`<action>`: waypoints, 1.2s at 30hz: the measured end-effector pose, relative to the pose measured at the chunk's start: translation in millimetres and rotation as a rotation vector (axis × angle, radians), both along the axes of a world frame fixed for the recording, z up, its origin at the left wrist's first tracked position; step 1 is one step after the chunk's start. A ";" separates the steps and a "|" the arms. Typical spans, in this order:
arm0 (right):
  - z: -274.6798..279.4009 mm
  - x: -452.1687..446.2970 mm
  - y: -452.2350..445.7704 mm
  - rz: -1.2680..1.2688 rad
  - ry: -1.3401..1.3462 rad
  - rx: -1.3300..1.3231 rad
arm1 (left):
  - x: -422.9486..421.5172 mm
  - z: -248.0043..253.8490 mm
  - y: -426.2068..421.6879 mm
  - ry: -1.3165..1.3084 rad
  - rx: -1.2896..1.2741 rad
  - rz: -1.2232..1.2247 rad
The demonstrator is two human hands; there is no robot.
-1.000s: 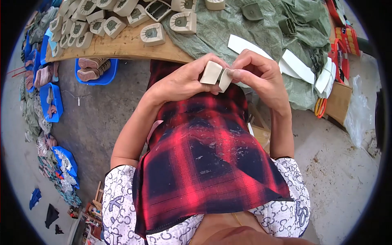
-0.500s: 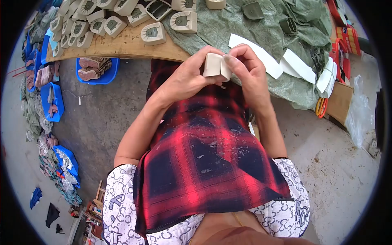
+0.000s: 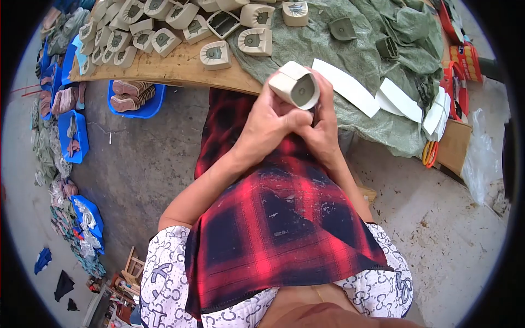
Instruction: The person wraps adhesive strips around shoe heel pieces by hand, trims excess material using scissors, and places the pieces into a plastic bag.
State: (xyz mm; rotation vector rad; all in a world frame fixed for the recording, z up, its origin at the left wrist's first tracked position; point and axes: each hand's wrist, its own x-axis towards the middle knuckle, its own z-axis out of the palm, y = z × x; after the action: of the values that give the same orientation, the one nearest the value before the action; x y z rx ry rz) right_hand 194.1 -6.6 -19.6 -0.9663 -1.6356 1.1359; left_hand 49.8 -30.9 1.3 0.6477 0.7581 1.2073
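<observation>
A block-shaped shoe heel wrapped in cream covering is held up in front of my apron, its hollow grey-green end facing me. My left hand grips its left and lower side. My right hand wraps its right side, with the thumbs close together below the hollow end. Some fingers are hidden behind the heel. Just beyond, a bare green heel lies on the green woven sheet, and a covered heel rests near the sheet's left edge.
Many covered heels crowd the wooden table. White strips lie at the right, near orange-handled scissors at the table edge. Blue bins with shoe parts stand on the floor at left. A cardboard box is at right.
The heel has been turned and raised, so its hollow end now faces me instead of a smooth cream side. My hands have shifted from a fingertip hold to a wrapped grip around it.
</observation>
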 end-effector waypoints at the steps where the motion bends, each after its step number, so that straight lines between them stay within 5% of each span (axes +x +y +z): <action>1: -0.3 0.8 1.9 -0.017 0.032 -0.002 | -1.6 -6.4 -3.9 -0.007 0.023 -0.043; 2: 0.0 1.8 2.3 -0.033 0.066 -0.009 | -4.0 -9.6 -8.7 -0.013 0.042 -0.086; 4: 18.2 10.3 9.2 0.115 0.027 -0.004 | -23.1 6.1 1.1 -0.472 -0.216 -0.216; 6: 33.1 19.1 9.8 0.291 -0.012 -0.063 | -37.7 12.0 8.0 -0.176 -0.111 -0.369; 21: 54.2 22.2 10.9 0.386 0.080 0.087 | -21.5 53.0 -4.6 0.193 0.008 -0.237; 24: 60.0 22.7 11.8 0.433 0.057 0.115 | -22.0 52.5 -5.5 0.214 0.060 -0.246; 31: 59.6 16.0 10.2 0.511 0.166 -0.009 | -36.5 56.3 13.1 0.013 -0.231 -0.789; 36: 61.4 17.6 14.8 0.579 0.131 -0.052 | -25.9 50.2 4.2 -0.120 -0.290 -0.638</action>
State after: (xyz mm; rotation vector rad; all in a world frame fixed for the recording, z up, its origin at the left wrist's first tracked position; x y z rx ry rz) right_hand 211.7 8.2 41.8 -0.4358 -1.8369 1.5923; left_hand 23.9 -26.7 51.5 0.5132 0.5486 0.5330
